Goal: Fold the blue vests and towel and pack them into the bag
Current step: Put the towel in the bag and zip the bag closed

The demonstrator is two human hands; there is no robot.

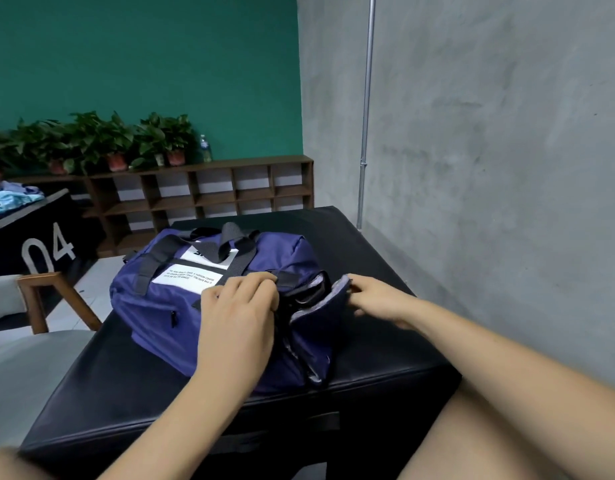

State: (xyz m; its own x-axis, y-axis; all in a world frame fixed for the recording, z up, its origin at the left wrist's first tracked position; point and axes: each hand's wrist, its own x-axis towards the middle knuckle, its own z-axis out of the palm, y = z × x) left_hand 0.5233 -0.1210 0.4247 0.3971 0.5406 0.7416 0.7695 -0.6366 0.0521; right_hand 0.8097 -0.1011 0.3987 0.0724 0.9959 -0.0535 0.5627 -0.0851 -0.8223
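A navy blue duffel bag (153, 303) with black handles and white labels lies on a black padded table (368, 368). My left hand (240, 306) grips the bag's near end at the black strap ring, fingers curled over the edge. My right hand (379, 299) pinches the edge of an open flap (330, 306) at that same end, showing a pale lining. No vests or towel show on this table; what is inside the bag is hidden.
A second black block marked 04 (39, 251) at the left holds a heap of light blue cloth (11, 199). A wooden chair frame (53, 299) stands beside it. Wooden cubby shelves (202, 192) with potted plants and a water bottle line the back wall. A grey wall is close on the right.
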